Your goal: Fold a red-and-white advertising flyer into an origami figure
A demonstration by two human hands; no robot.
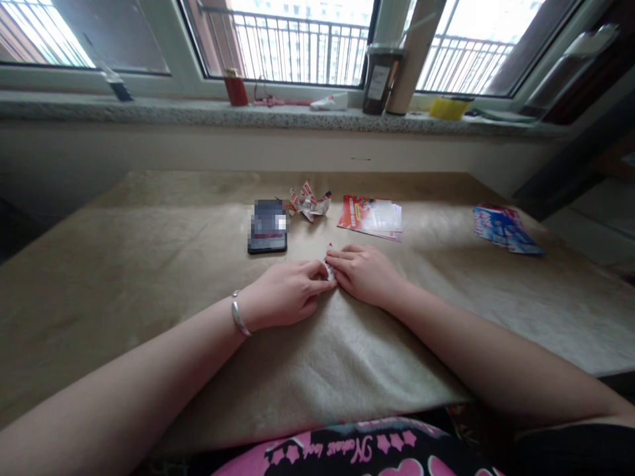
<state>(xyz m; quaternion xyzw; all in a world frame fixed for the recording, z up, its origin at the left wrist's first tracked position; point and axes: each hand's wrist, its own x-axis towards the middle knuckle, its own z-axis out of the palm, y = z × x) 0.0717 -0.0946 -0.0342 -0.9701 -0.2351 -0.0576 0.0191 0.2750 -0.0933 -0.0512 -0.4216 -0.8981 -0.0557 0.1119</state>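
Observation:
Both hands meet at the middle of the table over a small piece of folded paper, white with a red tip. My left hand, with a silver bracelet at the wrist, pinches its left side. From the right, the fingers of my right hand press on the same paper, hiding much of it. A dark phone, partly blurred, lies beyond my left hand. Beside the phone sits a crumpled printed paper. Flat sheets of red and white printed paper lie beyond my right hand.
Blue and red printed leaflets lie at the table's right side. A tan cloth covers the table. Behind it, a granite windowsill carries a red container, a dark lidded jar and a yellow object.

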